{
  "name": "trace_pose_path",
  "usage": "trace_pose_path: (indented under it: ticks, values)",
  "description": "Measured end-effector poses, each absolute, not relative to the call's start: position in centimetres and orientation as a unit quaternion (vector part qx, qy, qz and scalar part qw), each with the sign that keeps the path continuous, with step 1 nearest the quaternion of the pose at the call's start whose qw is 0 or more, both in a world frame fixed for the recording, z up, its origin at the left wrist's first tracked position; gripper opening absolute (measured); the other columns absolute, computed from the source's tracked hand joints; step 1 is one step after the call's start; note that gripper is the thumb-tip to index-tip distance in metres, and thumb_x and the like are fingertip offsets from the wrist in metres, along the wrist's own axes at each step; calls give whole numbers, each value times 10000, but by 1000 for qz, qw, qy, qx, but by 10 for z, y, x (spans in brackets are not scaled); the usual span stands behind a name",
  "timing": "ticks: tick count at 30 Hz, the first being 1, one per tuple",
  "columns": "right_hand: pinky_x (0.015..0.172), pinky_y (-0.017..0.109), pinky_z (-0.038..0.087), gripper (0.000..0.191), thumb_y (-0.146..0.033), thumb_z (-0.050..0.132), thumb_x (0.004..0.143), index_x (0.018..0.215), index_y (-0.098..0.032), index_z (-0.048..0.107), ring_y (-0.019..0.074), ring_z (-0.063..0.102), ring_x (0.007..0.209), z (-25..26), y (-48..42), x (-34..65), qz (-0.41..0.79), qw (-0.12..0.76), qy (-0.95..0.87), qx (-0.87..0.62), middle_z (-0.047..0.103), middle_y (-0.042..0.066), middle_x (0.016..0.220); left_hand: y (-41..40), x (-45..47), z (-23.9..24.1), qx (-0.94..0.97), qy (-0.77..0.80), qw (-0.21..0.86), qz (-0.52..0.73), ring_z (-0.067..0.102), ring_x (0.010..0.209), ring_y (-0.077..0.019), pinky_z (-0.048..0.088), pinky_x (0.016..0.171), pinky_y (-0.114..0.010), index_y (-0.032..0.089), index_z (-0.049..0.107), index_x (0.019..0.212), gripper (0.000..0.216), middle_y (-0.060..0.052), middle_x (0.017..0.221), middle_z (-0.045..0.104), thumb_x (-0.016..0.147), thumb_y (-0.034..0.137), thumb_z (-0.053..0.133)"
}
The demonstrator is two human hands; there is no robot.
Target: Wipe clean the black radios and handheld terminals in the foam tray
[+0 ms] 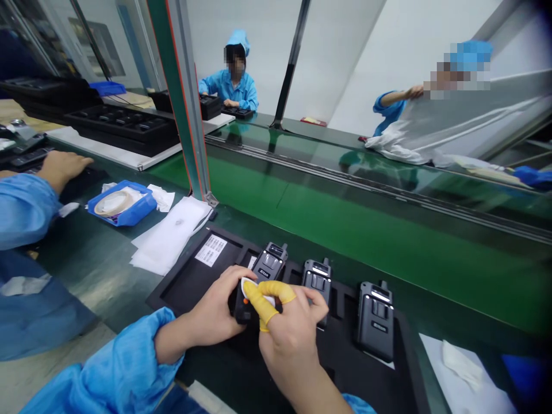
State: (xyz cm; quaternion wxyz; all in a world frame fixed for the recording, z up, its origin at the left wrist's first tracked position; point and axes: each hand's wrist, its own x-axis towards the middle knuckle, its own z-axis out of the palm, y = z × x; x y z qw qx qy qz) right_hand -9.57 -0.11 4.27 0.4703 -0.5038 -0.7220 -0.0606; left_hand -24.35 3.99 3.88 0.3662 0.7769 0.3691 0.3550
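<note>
The left hand [213,313] wraps its fingers around the lower body of a black handheld radio [263,273], gripping it from the left side, thumb up near the unit's face. The right hand [288,330] comes in from the right, two fingers capped in yellow finger cots [263,302], pinching a small white piece [250,286] against the radio's side. The radio sits tilted up out of the black foam tray [185,287], its stubby antenna end pointing away from the person. Just to the right, two more black radios [318,282] stand in their own tray slots, the far one [376,319] near the tray's right end. A white label [211,250] lies in the tray's left compartment.

Out from there, white sheets [170,233] lie on the green table [345,230] just left of the tray, and beside them a blue dish holding a roll of tape [118,202]. At the far left a neighbouring worker's hand [64,167] in a blue sleeve rests on dark trays. Across the conveyor, one person in blue [233,80] works at black trays, and another at the right handles a large pale sheet [466,126].
</note>
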Motion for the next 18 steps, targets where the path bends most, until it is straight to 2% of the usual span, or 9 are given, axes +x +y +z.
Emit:
trace_pose_path:
  ticks: [7,10,18]
  values:
    - [821,386,254,571,41,399,695,1051,-328,649,127,486,787,40,2,-89,-12,470,-756,-454,607,-29,845,40,-243,41,768,361,390,357,550,899,-197,462,805,-331,188,488,1015,447,-49,977,534,585,83,553]
    - [809,373,264,593,41,392,721,1092,-355,632,119,493,789,41,1,-85,18,475,-759,-444,592,-28,848,39,-243,41,771,359,384,359,545,892,-194,460,790,-329,191,493,1002,429,-46,967,534,589,87,539]
    - [813,368,267,556,19,385,764,1045,-379,653,112,506,790,41,-1,-82,33,484,-745,-457,600,-25,850,38,-243,37,776,358,372,361,538,923,-201,449,822,-340,194,493,1029,469,-49,992,536,575,80,519]
